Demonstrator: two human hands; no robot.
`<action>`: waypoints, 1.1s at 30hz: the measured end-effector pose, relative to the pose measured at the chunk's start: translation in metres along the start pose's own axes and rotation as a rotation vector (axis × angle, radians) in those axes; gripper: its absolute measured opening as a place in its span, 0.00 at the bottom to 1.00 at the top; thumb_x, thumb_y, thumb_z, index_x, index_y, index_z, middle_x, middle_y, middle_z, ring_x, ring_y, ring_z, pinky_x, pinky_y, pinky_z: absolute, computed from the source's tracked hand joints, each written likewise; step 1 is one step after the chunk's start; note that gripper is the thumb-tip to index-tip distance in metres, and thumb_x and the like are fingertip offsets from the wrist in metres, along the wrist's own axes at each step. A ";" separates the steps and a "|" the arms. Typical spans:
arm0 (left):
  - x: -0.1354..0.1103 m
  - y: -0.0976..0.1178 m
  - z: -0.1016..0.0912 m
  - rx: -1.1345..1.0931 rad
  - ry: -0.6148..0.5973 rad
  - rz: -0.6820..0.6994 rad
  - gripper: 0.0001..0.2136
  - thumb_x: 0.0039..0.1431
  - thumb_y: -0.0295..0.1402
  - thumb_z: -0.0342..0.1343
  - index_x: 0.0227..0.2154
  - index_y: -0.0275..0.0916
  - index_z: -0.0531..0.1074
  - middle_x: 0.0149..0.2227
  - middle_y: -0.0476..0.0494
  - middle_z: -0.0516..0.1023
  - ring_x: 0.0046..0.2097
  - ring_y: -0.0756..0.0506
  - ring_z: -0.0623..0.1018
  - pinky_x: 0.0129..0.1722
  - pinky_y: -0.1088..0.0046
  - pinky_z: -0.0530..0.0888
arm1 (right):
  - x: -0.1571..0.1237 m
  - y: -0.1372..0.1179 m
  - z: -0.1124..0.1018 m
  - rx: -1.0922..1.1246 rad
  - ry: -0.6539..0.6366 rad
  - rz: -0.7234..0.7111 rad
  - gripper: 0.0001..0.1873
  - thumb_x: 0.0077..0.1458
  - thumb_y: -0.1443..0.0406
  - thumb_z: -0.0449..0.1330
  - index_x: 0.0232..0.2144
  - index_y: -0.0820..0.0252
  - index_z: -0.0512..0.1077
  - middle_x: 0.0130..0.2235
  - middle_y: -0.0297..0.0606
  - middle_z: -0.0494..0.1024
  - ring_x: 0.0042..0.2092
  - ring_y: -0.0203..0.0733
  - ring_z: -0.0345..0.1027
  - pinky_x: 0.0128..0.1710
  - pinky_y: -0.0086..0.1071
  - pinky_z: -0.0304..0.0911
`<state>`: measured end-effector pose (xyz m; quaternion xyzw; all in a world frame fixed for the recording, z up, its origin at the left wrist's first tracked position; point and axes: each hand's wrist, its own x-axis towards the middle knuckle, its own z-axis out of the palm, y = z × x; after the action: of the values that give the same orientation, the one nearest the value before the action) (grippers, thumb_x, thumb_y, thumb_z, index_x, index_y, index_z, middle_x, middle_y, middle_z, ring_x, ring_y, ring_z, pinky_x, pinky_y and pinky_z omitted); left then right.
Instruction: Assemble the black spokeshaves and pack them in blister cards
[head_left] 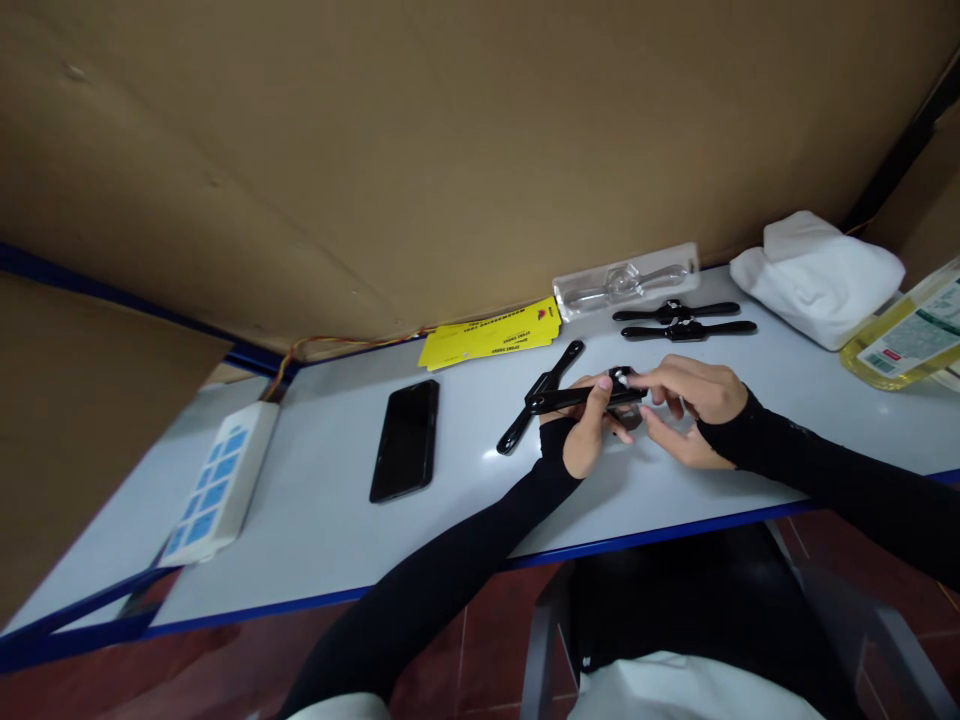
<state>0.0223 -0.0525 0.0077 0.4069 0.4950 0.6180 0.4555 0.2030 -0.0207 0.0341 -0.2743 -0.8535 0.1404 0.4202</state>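
Evidently rigid, the glossy black spokeshave (559, 400) is just above the pale tabletop (315, 450), grasped near its middle by the left hand (586, 435). The right hand (705, 395) has fingertips at its central fitting; whether they pinch it, I cannot tell. It is probably metal, fairly weighty and slick, so the long handles seem the surest hold, clear of any blade. The yellow cards (491, 342) appear to read "SPOKE SHAVE" and "WOODWORKING TOOL"; the bottle label (919, 325) is too small to read.

Workshop, spokeshaves (688, 330) on bench (315, 460)
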 end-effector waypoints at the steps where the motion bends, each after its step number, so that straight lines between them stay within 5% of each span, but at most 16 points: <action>1: 0.000 0.000 0.000 0.004 0.000 0.002 0.25 0.56 0.54 0.68 0.36 0.31 0.83 0.32 0.38 0.83 0.24 0.45 0.81 0.14 0.74 0.77 | 0.001 0.000 -0.001 0.005 0.009 0.007 0.01 0.57 0.67 0.63 0.34 0.58 0.75 0.28 0.29 0.69 0.23 0.30 0.56 0.24 0.29 0.56; 4: 0.001 -0.002 0.000 0.004 -0.001 0.016 0.25 0.56 0.55 0.68 0.37 0.32 0.83 0.33 0.37 0.84 0.26 0.44 0.83 0.14 0.75 0.76 | 0.002 -0.001 -0.003 0.022 0.041 0.034 0.08 0.55 0.66 0.66 0.27 0.58 0.69 0.26 0.27 0.65 0.22 0.28 0.54 0.23 0.28 0.54; 5: 0.001 -0.002 0.000 0.000 0.001 0.020 0.25 0.56 0.55 0.68 0.37 0.32 0.83 0.33 0.37 0.84 0.26 0.44 0.83 0.15 0.75 0.76 | 0.002 -0.002 -0.002 0.029 0.044 0.039 0.04 0.55 0.66 0.65 0.32 0.59 0.72 0.28 0.27 0.67 0.22 0.28 0.55 0.23 0.28 0.54; 9: 0.001 -0.002 0.000 -0.002 0.009 0.004 0.25 0.56 0.54 0.68 0.36 0.32 0.82 0.32 0.38 0.84 0.23 0.46 0.81 0.14 0.75 0.76 | 0.000 -0.002 0.001 0.036 0.001 0.031 0.28 0.57 0.67 0.62 0.61 0.57 0.70 0.34 0.30 0.74 0.23 0.30 0.59 0.24 0.28 0.58; 11: 0.000 0.000 0.000 0.001 0.007 -0.007 0.24 0.55 0.54 0.69 0.36 0.32 0.82 0.32 0.38 0.84 0.22 0.46 0.81 0.14 0.75 0.76 | -0.001 -0.001 0.001 0.044 0.008 0.002 0.19 0.58 0.67 0.63 0.52 0.58 0.76 0.32 0.29 0.73 0.23 0.30 0.58 0.24 0.28 0.58; 13: 0.000 0.001 0.000 0.002 0.020 -0.002 0.24 0.54 0.53 0.71 0.35 0.32 0.81 0.34 0.38 0.84 0.23 0.46 0.81 0.14 0.75 0.76 | 0.000 0.000 0.000 0.069 0.026 -0.043 0.01 0.58 0.67 0.63 0.33 0.58 0.75 0.28 0.28 0.69 0.23 0.29 0.56 0.24 0.28 0.56; 15: 0.001 0.001 0.000 0.006 0.029 0.005 0.24 0.54 0.53 0.71 0.35 0.33 0.81 0.35 0.38 0.84 0.24 0.45 0.82 0.15 0.75 0.76 | 0.001 0.000 -0.002 0.083 0.039 -0.057 0.10 0.58 0.67 0.64 0.25 0.58 0.69 0.25 0.27 0.65 0.23 0.29 0.55 0.23 0.27 0.55; 17: 0.001 0.001 0.000 0.005 0.026 0.009 0.25 0.54 0.54 0.70 0.35 0.33 0.82 0.34 0.38 0.84 0.24 0.45 0.82 0.14 0.75 0.76 | 0.002 -0.002 -0.002 0.075 0.051 -0.019 0.02 0.58 0.67 0.64 0.34 0.59 0.74 0.27 0.27 0.67 0.23 0.28 0.56 0.23 0.27 0.56; 20: 0.001 0.000 0.000 0.001 0.014 0.011 0.26 0.55 0.56 0.69 0.36 0.33 0.82 0.34 0.38 0.84 0.25 0.45 0.82 0.15 0.74 0.77 | 0.001 -0.003 0.000 0.060 0.031 0.029 0.26 0.59 0.67 0.63 0.60 0.58 0.72 0.31 0.28 0.71 0.23 0.30 0.57 0.23 0.28 0.59; 22: 0.001 0.000 0.000 0.006 0.006 0.013 0.25 0.55 0.55 0.68 0.36 0.33 0.82 0.35 0.37 0.84 0.26 0.44 0.83 0.15 0.73 0.77 | 0.001 -0.003 0.001 0.039 0.005 0.021 0.31 0.59 0.68 0.61 0.65 0.56 0.69 0.32 0.29 0.73 0.23 0.31 0.57 0.24 0.28 0.60; 26: -0.001 0.001 -0.001 0.023 -0.017 -0.004 0.25 0.57 0.54 0.68 0.38 0.32 0.83 0.33 0.37 0.84 0.23 0.45 0.81 0.15 0.73 0.76 | 0.001 -0.001 -0.001 0.001 0.046 0.007 0.01 0.57 0.67 0.63 0.33 0.58 0.74 0.27 0.28 0.68 0.23 0.30 0.55 0.23 0.28 0.56; 28: -0.001 0.000 -0.001 0.024 -0.025 -0.005 0.26 0.57 0.55 0.67 0.39 0.32 0.83 0.33 0.38 0.84 0.22 0.46 0.80 0.14 0.74 0.76 | 0.002 0.000 -0.001 0.011 0.067 0.018 0.09 0.55 0.66 0.65 0.26 0.58 0.68 0.25 0.26 0.64 0.22 0.28 0.54 0.22 0.28 0.54; 30: 0.000 -0.001 -0.001 0.014 -0.017 0.009 0.26 0.56 0.55 0.68 0.38 0.32 0.83 0.33 0.38 0.84 0.23 0.46 0.81 0.15 0.75 0.76 | 0.002 0.000 -0.001 0.034 0.062 0.040 0.05 0.55 0.66 0.65 0.34 0.59 0.73 0.27 0.26 0.66 0.22 0.28 0.54 0.22 0.27 0.54; 33: 0.001 -0.002 -0.001 -0.002 0.013 0.025 0.25 0.56 0.54 0.69 0.39 0.33 0.82 0.33 0.38 0.84 0.26 0.44 0.83 0.16 0.75 0.77 | 0.000 -0.001 0.002 0.045 0.028 0.049 0.24 0.57 0.65 0.63 0.57 0.59 0.73 0.32 0.28 0.72 0.22 0.28 0.56 0.22 0.27 0.57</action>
<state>0.0217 -0.0518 0.0055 0.4085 0.4921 0.6267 0.4452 0.2010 -0.0213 0.0331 -0.2874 -0.8373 0.1660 0.4345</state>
